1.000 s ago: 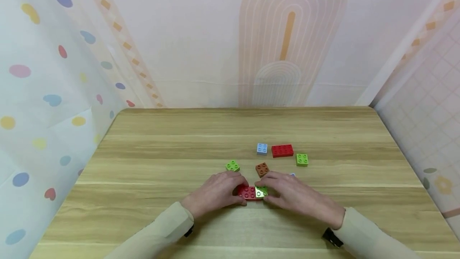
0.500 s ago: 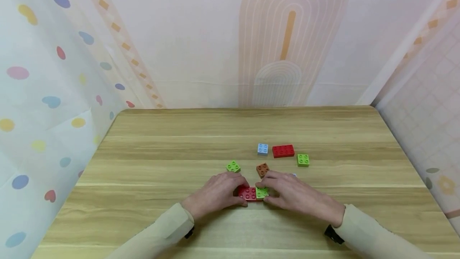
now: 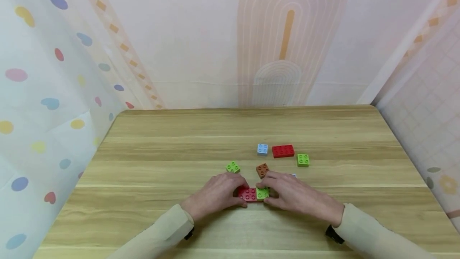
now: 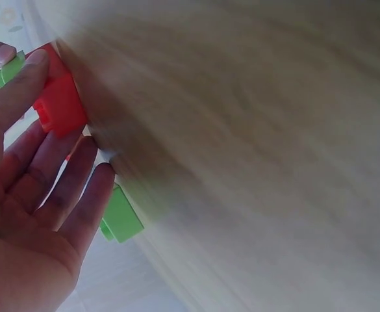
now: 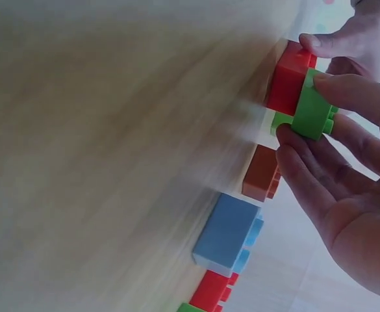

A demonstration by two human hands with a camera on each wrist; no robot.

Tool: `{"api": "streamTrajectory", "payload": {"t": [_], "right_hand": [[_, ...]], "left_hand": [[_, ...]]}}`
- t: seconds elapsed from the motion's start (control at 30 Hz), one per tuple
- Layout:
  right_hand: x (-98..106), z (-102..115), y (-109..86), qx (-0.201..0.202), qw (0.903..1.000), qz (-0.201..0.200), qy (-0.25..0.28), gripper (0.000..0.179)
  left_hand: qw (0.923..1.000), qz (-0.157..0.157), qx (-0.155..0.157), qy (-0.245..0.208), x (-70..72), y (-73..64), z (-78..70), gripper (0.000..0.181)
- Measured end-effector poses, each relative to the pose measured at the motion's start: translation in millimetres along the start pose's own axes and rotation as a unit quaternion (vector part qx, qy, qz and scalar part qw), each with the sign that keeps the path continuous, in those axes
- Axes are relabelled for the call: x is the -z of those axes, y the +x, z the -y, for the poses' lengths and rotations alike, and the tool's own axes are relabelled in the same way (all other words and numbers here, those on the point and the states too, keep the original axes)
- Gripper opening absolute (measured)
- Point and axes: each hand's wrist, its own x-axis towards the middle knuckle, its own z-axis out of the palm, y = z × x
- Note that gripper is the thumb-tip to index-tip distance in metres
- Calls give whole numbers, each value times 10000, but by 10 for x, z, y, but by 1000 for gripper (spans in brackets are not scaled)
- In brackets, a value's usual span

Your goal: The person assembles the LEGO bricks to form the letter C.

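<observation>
A red building brick [image 3: 247, 194] lies on the table in the head view, its left end gripped between the thumb and fingers of my left hand [image 3: 219, 192]. On top of its right end sits a green brick [image 3: 262, 194]. My right hand [image 3: 291, 193] pinches that green brick between thumb and fingers. From the right wrist, the green brick [image 5: 312, 107] is seen against the top of the red brick [image 5: 287, 78], studs facing away from the table. In the left wrist view my thumb presses the side of the red brick [image 4: 63, 101].
Behind the hands lie another green brick [image 3: 233, 167] and a brown brick [image 3: 262, 170]. Farther back are a light blue brick [image 3: 262, 149], a long red brick [image 3: 283, 151] and a green brick [image 3: 303, 160]. My right hand mostly hides a blue brick [image 3: 294, 175]. Patterned cloth [image 3: 194, 43] borders the table.
</observation>
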Motion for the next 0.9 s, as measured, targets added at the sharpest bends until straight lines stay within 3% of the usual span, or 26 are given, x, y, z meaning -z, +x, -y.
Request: {"api": "streamTrajectory", "payload": {"t": [0.23, 0.53, 0.73, 0.9], "right_hand": [[5, 59, 48, -5, 10000, -37, -4, 34], [-43, 61, -8, -162, 9994, -243, -203, 33], [-48, 57, -29, -307, 9990, -282, -173, 36], [-39, 50, -49, -459, 9980, -345, -272, 40]], "left_hand": [[9989, 354, 92, -277, 77, -73, 57, 38], [9914, 748, -297, -1035, 114, -156, 146, 43], [9912, 493, -185, -1217, 141, -217, 201, 38], [9941, -53, -309, -1039, 198, -247, 242, 31]]}}
